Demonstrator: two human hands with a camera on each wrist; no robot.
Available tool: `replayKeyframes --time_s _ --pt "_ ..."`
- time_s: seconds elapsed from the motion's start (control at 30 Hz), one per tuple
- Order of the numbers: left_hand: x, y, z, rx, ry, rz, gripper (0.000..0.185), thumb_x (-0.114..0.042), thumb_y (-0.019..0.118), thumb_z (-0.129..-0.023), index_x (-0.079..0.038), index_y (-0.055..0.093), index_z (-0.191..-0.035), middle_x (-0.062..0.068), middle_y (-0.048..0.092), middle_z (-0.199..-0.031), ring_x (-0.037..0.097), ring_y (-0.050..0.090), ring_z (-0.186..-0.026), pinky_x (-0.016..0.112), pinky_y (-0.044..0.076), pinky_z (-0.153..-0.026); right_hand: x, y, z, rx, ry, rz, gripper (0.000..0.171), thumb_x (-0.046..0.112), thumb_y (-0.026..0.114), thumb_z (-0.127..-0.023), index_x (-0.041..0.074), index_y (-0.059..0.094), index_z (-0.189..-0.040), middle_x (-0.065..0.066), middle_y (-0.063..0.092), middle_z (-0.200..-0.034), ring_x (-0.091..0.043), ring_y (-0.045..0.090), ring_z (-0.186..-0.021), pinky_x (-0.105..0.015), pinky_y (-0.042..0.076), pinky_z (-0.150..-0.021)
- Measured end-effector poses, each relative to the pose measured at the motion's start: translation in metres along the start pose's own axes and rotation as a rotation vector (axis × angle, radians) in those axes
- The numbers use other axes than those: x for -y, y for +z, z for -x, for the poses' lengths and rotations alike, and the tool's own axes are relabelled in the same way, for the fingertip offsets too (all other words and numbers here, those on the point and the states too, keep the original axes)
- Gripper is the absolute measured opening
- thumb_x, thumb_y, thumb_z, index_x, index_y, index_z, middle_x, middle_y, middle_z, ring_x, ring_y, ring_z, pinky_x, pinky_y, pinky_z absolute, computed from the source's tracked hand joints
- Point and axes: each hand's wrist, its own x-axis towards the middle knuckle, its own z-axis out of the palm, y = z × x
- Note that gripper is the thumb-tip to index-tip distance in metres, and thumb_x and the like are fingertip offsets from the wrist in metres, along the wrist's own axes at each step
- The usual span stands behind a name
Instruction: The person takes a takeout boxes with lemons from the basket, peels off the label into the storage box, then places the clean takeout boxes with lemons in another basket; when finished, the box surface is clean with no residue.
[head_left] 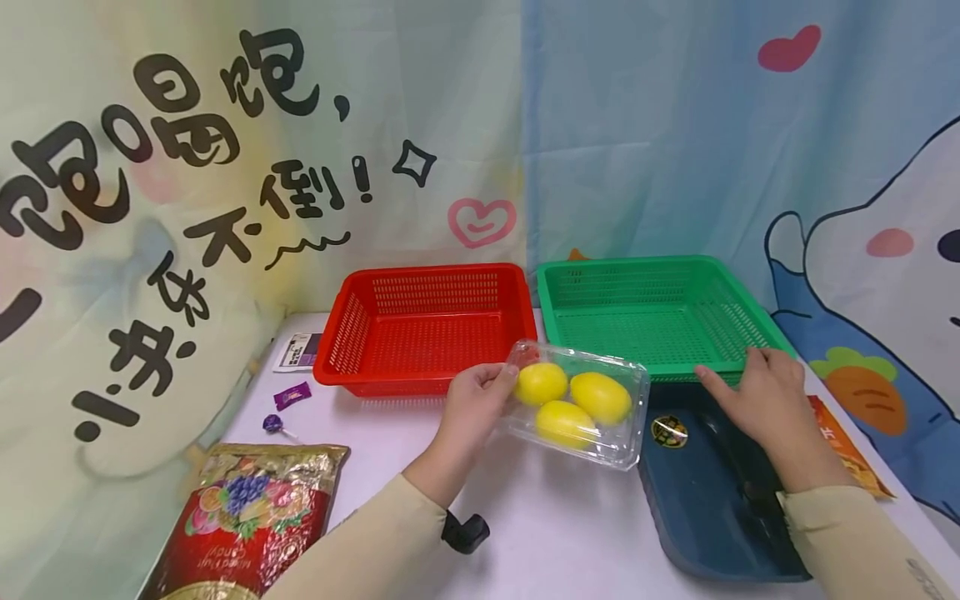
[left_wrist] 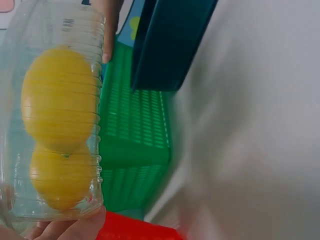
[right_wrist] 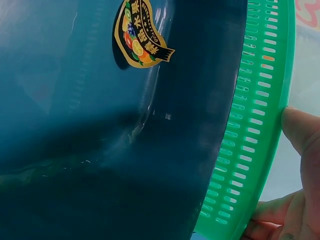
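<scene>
My left hand (head_left: 472,412) holds the left edge of a clear plastic fruit box (head_left: 636,417) with three yellow lemons (head_left: 600,397) in it. Raised above the table, the box tilts slightly. In the left wrist view two lemons (left_wrist: 61,100) show through its ribbed wall, fingers at its end. My right hand (head_left: 772,408) is at the front right rim of a green basket (head_left: 622,287), thumb and fingers spread apart. The right wrist view has the thumb (right_wrist: 302,127) at the rim, with fingertips partly hidden behind it. Below this hand is a dark blue tray (head_left: 697,533) bearing a fruit label.
A red basket (head_left: 442,387) stands left of the green one. Toward the left are a candy bag (head_left: 255,525), a lollipop (head_left: 273,423), a small purple wrapped sweet (head_left: 292,396) and a white-and-purple packet (head_left: 300,352). An orange packet (head_left: 847,446) lies at right, partly behind my arm.
</scene>
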Motion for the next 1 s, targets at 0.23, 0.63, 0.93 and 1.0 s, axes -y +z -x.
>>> replayKeyframes --time_s 0.23,0.63,0.93,1.0 --pt "-0.016 0.008 -0.007 -0.041 -0.002 -0.030 0.042 -0.036 0.067 -0.102 -0.003 0.071 -0.127 0.012 0.072 -0.120 0.022 0.067 -0.100 0.039 0.062 -0.099 0.001 0.001 0.000 0.001 0.005 0.001 0.105 0.062 0.052 -0.102 -0.029 0.026 -0.148 -0.053 0.026 -0.146 -0.065 0.024 -0.134 -0.080 0.032 -0.109" --pt "-0.040 0.032 -0.031 -0.098 -0.046 0.028 0.038 -0.035 0.067 -0.102 -0.005 0.074 -0.124 0.008 0.070 -0.117 0.021 0.061 -0.102 0.037 0.061 -0.097 0.002 0.000 0.000 0.009 0.019 0.006 0.104 0.062 0.052 -0.102 -0.028 0.026 -0.148 -0.052 0.026 -0.146 -0.065 0.025 -0.133 -0.081 0.035 -0.108" --pt "-0.053 0.050 -0.042 -0.116 -0.094 0.106 0.038 -0.033 0.069 -0.102 -0.006 0.071 -0.127 0.007 0.068 -0.119 0.022 0.062 -0.108 0.037 0.061 -0.100 0.004 -0.001 0.001 0.014 0.037 0.003 0.105 0.063 0.052 -0.102 -0.028 0.025 -0.148 -0.052 0.026 -0.147 -0.064 0.025 -0.133 -0.080 0.035 -0.108" --pt "-0.055 0.054 -0.044 -0.122 -0.108 0.108 0.038 -0.035 0.069 -0.101 -0.007 0.070 -0.128 0.006 0.067 -0.120 0.022 0.062 -0.111 0.037 0.060 -0.102 0.004 0.000 0.001 0.010 0.037 0.004 0.104 0.062 0.052 -0.102 -0.028 0.026 -0.148 -0.052 0.026 -0.147 -0.065 0.025 -0.133 -0.080 0.035 -0.108"
